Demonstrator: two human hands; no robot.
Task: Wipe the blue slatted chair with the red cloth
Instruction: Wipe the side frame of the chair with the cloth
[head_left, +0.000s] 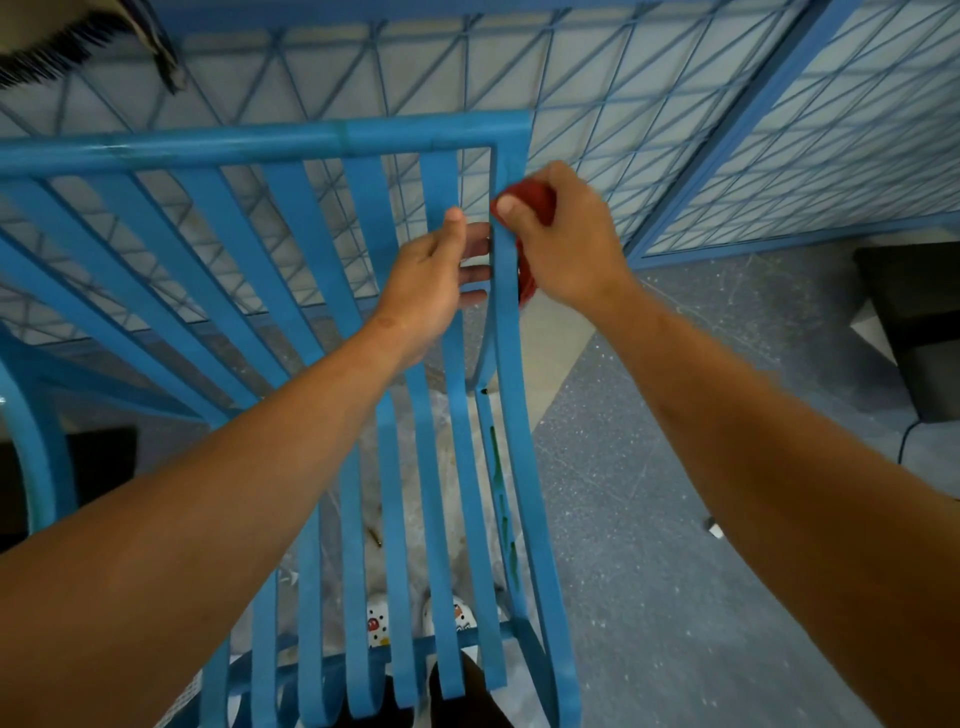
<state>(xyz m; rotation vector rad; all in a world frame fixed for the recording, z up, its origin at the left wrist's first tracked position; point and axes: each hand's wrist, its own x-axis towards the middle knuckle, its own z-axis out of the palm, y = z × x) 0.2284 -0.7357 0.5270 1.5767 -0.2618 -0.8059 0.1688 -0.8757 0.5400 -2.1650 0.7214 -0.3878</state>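
The blue slatted chair (291, 140) fills the middle of the head view, its curved slats running from the top rail down toward me. My right hand (566, 244) is closed around the bunched red cloth (535, 200) and presses it against the outermost right slat near the top corner. My left hand (431, 280) grips the neighbouring slat just to the left, thumb in front and fingers wrapped behind it. Part of the cloth hangs behind the right slat.
A blue wire-mesh fence (649, 104) stands right behind the chair. Grey speckled floor (701, 519) lies to the right, with a dark box (914, 322) at the far right edge. A dark brush (47, 47) hangs at top left. Patterned shoes (457, 613) show beneath the seat.
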